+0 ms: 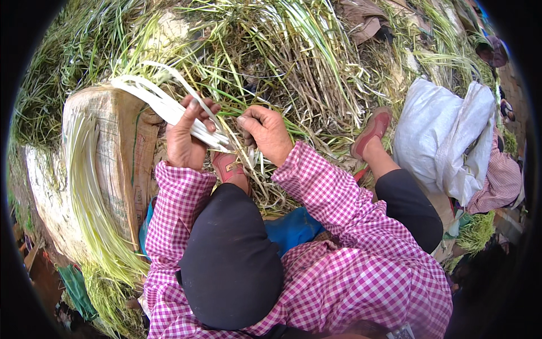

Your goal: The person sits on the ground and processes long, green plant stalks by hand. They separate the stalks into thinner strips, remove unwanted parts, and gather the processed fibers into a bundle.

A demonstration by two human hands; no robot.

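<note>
My left hand (186, 135) is closed around a bunch of white leafy-vegetable stalks (156, 99), which look like blanched chives and point to the upper left. One pale stalk bends up over its fingers. Just to the right is my right hand (264, 129), its thumb pressed on curled fingers beside thin yellowish and brown strands (237, 148); whether it pinches one cannot be told. Below the hands, peeled scraps (264, 190) lie between my feet. On the left, a long row of white-to-yellow stalks (84, 169) rests on a woven sack (114, 148).
A heap of untrimmed green stalks with brown bases (300, 63) lies ahead. My red shoes (372, 131) stand among scraps. A white woven sack (432, 135) is at the right, with a person's checked sleeve (499, 178) beyond it. More yellow stalks (110, 296) lie lower left.
</note>
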